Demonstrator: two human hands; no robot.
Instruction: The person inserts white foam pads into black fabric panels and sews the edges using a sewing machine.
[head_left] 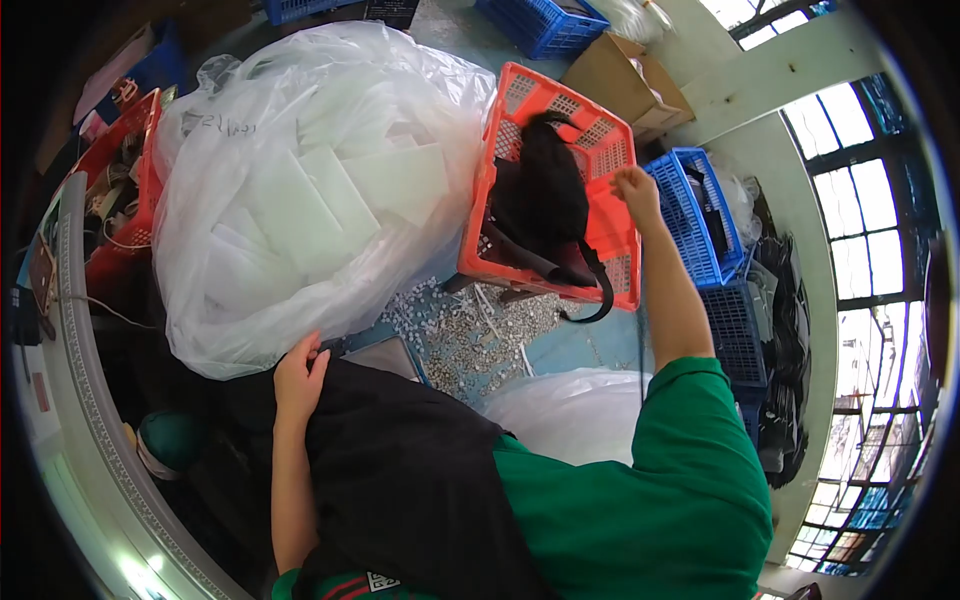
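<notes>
Head view: a person in a green short-sleeved top and a dark lap covering point(400, 440) sits or stands among crates and bags. At 1 o'clock is an orange-red plastic crate point(609, 230) with perforated walls. The black fabric bundle point(555, 190) lies inside it, and a black strap point(600, 275) curls over the crate's near rim.

The right hand point(632, 192) is at 2 o'clock, over the crate's right edge and apart from the bundle. Its grip is curled; whether it pinches anything cannot be told.

The left hand point(300, 375) is at 8 o'clock, by the dark covering and the lower edge of a clear plastic bag point(215, 335). Its grip is loosely spread; contact with the bag is unclear. That large bag fills 10 o'clock and holds white sheets point(320, 190).

Small pale pieces point(475, 345) scatter across the blue-green floor point(590, 348) near the centre. White plastic sheeting point(570, 415) bulges at 5 o'clock. A blue crate point(715, 268) stands at 2 o'clock, beyond the right forearm.
</notes>
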